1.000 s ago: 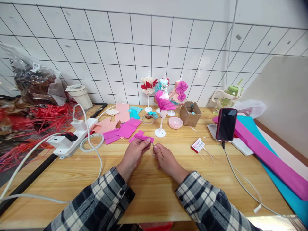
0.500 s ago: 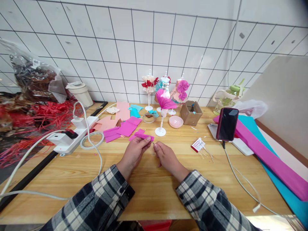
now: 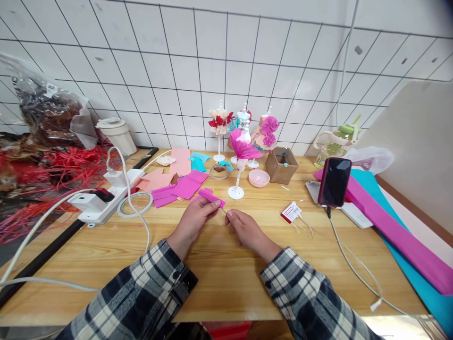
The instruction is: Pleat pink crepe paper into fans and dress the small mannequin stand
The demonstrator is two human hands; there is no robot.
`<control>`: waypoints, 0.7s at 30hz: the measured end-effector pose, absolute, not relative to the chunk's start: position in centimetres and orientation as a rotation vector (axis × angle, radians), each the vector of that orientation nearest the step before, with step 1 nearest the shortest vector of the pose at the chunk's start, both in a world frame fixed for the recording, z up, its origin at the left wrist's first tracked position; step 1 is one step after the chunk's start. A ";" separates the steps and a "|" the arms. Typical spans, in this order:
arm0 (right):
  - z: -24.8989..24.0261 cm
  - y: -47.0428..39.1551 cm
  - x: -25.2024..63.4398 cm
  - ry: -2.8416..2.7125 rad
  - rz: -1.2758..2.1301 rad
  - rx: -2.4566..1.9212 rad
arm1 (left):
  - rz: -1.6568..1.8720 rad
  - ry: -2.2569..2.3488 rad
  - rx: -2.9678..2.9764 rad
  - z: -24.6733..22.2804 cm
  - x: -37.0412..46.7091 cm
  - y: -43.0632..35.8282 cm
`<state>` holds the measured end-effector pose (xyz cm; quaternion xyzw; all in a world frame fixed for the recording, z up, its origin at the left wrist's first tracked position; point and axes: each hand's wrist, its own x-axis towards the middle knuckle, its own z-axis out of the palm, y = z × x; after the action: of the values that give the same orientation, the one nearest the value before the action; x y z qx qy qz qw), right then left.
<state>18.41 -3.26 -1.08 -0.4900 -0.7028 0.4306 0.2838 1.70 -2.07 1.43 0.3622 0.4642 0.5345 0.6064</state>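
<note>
Across the worktop [image 3: 226,293], nothing is seen to have been shifted: the white dress stand [image 3: 235,192], topped with a pleated magenta fan [image 3: 244,148], is left upright just beyond the hands. The change is all in the grip. The left hand [image 3: 194,222] has been drawn slightly away from the right hand [image 3: 247,233], and the gap between them is widened a touch. Loose magenta sheets [image 3: 191,184] are left lying behind, untouched. Now the folded magenta strip [image 3: 208,194], pinched between left thumb and fingers above the worktop, is tipped more steeply, its right end lowered. At that end a thin strand [image 3: 224,211] is pinched by the right fingertips; whether thread or wire cannot be told. It is probably being pulled straighter against the fold.
</note>
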 end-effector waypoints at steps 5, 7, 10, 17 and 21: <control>-0.7 -3.4 18.2 -1.779 1.306 -1.351 | 1.224 1.134 0.975 1.4 1.7 -2.1; -0.6 -3.3 18.1 -1.738 1.367 -1.348 | 1.210 1.146 0.993 1.3 1.7 -2.0; -0.5 -3.2 18.1 -1.716 1.411 -1.349 | 1.190 1.156 1.007 1.2 1.6 -2.0; -0.3 -3.2 18.2 -1.692 1.446 -1.340 | 1.144 1.156 1.014 1.1 1.4 -1.8; 0.0 -3.2 18.2 -1.695 1.453 -1.331 | 1.127 1.170 1.034 1.2 1.4 -1.9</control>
<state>18.24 -3.23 0.05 -0.4932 -0.6283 0.5387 0.2679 1.35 -1.86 1.25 0.4409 0.4988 0.4802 0.5711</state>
